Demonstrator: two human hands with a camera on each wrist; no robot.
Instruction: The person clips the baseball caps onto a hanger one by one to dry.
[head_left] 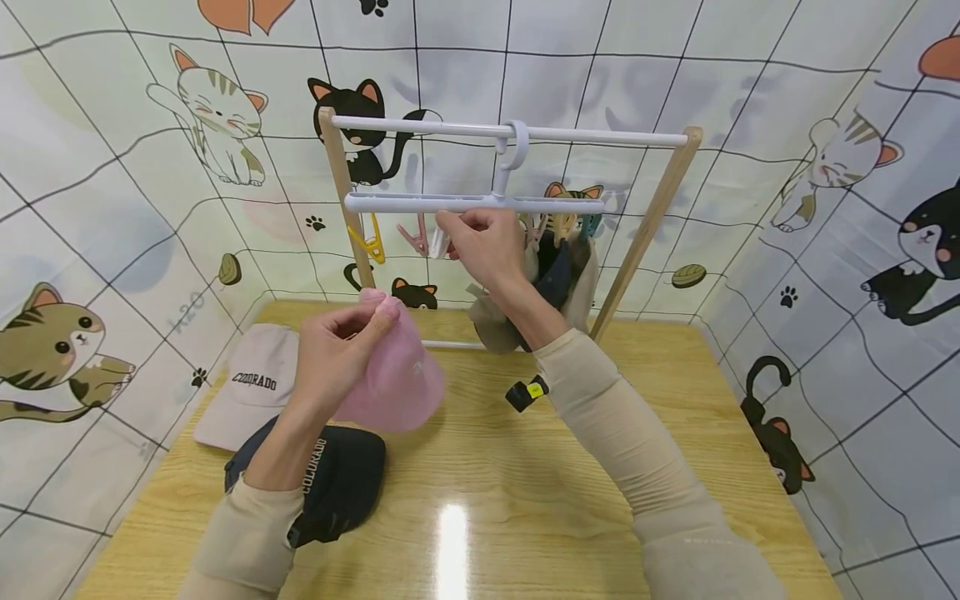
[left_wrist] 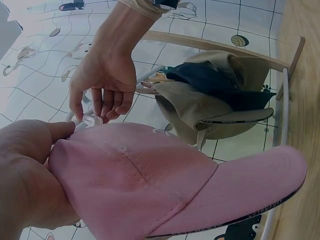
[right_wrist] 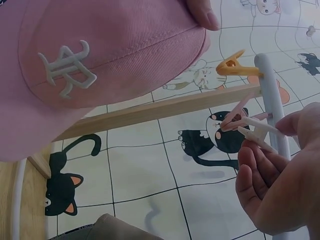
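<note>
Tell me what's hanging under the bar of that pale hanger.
A yellow clip, a pink clip, a white clip pinched in your right hand, and, at the right, navy and beige caps with more clips. In the head view, your right forearm hides part of the caps.

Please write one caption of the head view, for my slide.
Left fingers hold a pink cap while right fingers pinch a white clip at the hanger.
</note>
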